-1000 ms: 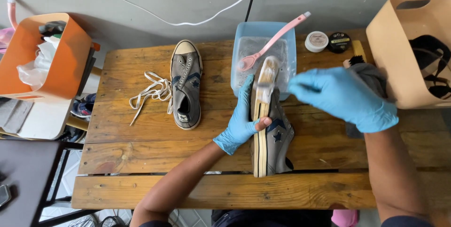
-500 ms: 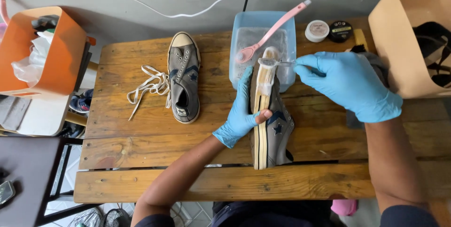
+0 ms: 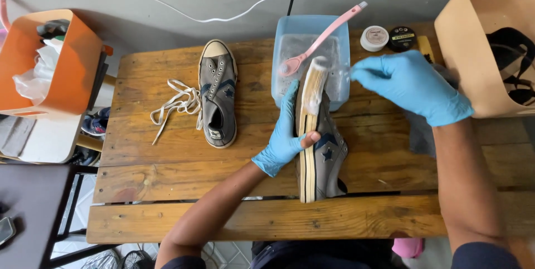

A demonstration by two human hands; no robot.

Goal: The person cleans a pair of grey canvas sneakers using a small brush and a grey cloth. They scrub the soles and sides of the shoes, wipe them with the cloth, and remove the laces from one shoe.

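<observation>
Head view looking down on a wooden table point(image 3: 167, 191), flanked by a tan bag point(image 3: 473, 52) at the right edge and an orange bin point(image 3: 61, 85) at the left. Standing on edge at mid-table, a grey shoe point(image 3: 329, 157), its sole facing left and its foamy toe resting against the near wall of a blue tub point(image 3: 340, 29). Clasping that shoe at mid-length, the left hand point(image 3: 284, 135), gloved, fingers lying flat along the sole and thumb hooking over onto the upper, closed firmly enough to be keeping it upright. Having drifted up and away from the table's near side over the last second, the right hand point(image 3: 412, 85) now hovering just beside the toe and the tub's right wall, fingertips pointing left; so the work appearing to be shifting toward the toe end. Lying apart to the left, a second shoe point(image 3: 218, 96), unlaced, with loose laces point(image 3: 175, 102) beside it. Resting across the tub, a pink brush point(image 3: 326, 35), untouched by either hand. Sitting behind the right hand, two small tins point(image 3: 374, 38). Hard to make out: whether the right fingertips are pinching anything, being small and partly blurred; cannot tell. Partly covered by the right forearm, a grey cloth point(image 3: 421, 135); bag and bin contents cut off or shadowed.
</observation>
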